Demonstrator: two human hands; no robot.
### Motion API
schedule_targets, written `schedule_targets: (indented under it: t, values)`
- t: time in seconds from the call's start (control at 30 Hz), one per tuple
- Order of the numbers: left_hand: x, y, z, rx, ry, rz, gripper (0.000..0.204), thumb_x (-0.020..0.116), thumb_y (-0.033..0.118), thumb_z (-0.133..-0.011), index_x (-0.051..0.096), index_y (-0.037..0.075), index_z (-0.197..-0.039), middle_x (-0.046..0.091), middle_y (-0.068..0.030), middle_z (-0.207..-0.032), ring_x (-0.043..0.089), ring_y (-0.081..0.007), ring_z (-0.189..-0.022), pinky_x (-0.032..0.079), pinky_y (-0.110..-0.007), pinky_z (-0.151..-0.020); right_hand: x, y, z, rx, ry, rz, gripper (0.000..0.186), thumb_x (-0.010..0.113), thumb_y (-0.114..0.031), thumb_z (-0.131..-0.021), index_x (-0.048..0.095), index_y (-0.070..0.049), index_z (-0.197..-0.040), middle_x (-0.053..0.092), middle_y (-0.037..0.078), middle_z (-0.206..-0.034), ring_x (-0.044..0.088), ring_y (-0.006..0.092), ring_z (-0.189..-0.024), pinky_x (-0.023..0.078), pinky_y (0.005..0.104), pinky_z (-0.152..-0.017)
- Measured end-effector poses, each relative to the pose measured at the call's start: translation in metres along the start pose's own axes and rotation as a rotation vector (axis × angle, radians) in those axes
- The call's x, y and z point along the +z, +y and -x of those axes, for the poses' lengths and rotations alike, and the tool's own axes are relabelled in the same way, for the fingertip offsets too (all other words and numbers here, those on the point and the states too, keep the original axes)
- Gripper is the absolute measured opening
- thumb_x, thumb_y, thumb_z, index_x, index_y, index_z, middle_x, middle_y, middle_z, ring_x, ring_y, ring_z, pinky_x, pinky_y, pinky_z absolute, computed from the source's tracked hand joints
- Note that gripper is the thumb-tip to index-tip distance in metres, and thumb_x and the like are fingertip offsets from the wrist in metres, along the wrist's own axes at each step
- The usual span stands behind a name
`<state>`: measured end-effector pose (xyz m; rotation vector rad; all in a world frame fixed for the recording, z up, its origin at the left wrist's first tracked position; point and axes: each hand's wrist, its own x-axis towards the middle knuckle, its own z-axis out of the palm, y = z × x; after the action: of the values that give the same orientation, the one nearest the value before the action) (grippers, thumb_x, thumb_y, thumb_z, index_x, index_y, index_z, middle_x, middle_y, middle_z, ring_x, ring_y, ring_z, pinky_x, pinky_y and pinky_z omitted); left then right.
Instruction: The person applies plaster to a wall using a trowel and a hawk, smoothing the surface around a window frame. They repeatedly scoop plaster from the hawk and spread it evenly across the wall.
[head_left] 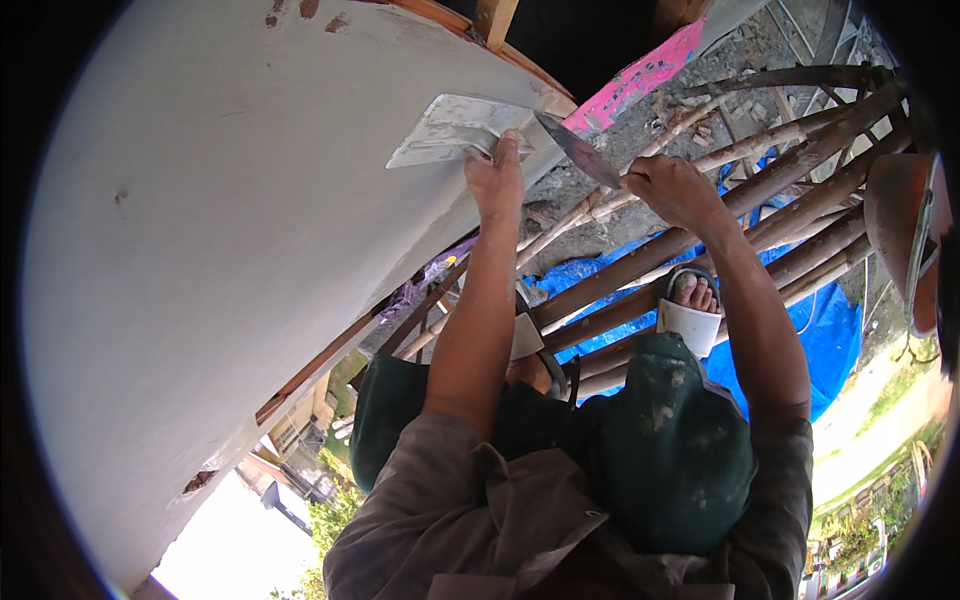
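1. The left hand (495, 180) is wrapped around the handle of a rectangular plastering trowel (425, 140), thumb uppermost; its thin, flat plate is smeared whitish.
2. That trowel lies over the wall (250, 230) near its right edge; whether the plate touches the wall I cannot tell.
3. The right hand (675, 190) is clenched around the mostly hidden handle of a pointed trowel (580, 152), whose dark, tapering metal blade has a reddish patch and points up and left, its tip near the plastering trowel.
4. At the far right hangs or stands a curved, rust-orange bucket (890, 215) with a greyish rim; its contents cannot be made out.
5. The wall is pale grey, smooth and matte, with reddish-brown bare spots at the top; timber framing (495, 20) borders a dark opening there.
6. A bright pink strip (640, 80) runs beside the opening.
7. The person's sandals, with broad white straps (690, 325), rest on round wooden poles (610, 285).
8. Below are a creased blue tarpaulin (825, 345) and grey, rubble-strewn ground (735, 75).
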<state>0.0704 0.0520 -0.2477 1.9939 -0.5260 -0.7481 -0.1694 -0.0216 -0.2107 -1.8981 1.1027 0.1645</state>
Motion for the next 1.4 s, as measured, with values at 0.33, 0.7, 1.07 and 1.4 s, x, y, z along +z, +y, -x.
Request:
schedule_targets:
  t: [0.33, 0.7, 1.07, 1.4]
  values:
    - [0.002, 0.001, 0.001, -0.005, 0.021, 0.027, 0.040, 0.070, 0.017, -0.088, 0.055, -0.012, -0.110, 0.065, -0.0194, -0.107, 0.063, -0.0239, -0.097, 0.048, -0.034, -0.087, 0.016, 0.005, -0.023, 0.032, -0.006, 0.000, 0.034, 0.054, -0.038, -0.096, 0.069, -0.007, -0.099, 0.067, 0.023, -0.094, 0.066, 0.0411, -0.093, 0.051, 0.0495, -0.083]
    - [-0.001, 0.003, 0.003, -0.003, 0.020, -0.006, 0.043, 0.070, 0.019, -0.087, 0.056, -0.013, -0.111, 0.066, -0.0209, -0.106, 0.064, -0.0257, -0.098, 0.048, -0.035, -0.088, -0.001, -0.022, 0.001, -0.016, -0.007, -0.033, 0.032, 0.051, -0.033, -0.097, 0.069, -0.007, -0.097, 0.067, 0.021, -0.093, 0.065, 0.0399, -0.091, 0.050, 0.0495, -0.083]
    - [-0.004, 0.001, -0.001, 0.031, 0.002, -0.061, 0.034, 0.068, 0.015, -0.087, 0.060, -0.010, -0.109, 0.068, -0.0180, -0.105, 0.065, -0.0262, -0.097, 0.048, -0.036, -0.087, -0.033, -0.062, 0.047, -0.054, 0.092, -0.034, 0.030, 0.055, -0.033, -0.095, 0.068, -0.007, -0.091, 0.068, 0.021, -0.085, 0.066, 0.0389, -0.085, 0.052, 0.0491, -0.079]
    - [-0.010, -0.039, -0.020, 0.049, -0.019, 0.347, 0.034, 0.067, 0.013, -0.088, 0.059, -0.009, -0.112, 0.068, -0.0187, -0.106, 0.065, -0.0266, -0.098, 0.048, -0.036, -0.087, -0.054, -0.084, 0.083, -0.211, 0.195, -0.230, 0.021, 0.063, -0.023, -0.093, 0.068, -0.004, -0.096, 0.066, 0.019, -0.082, 0.064, 0.0372, -0.077, 0.050, 0.0434, -0.070]
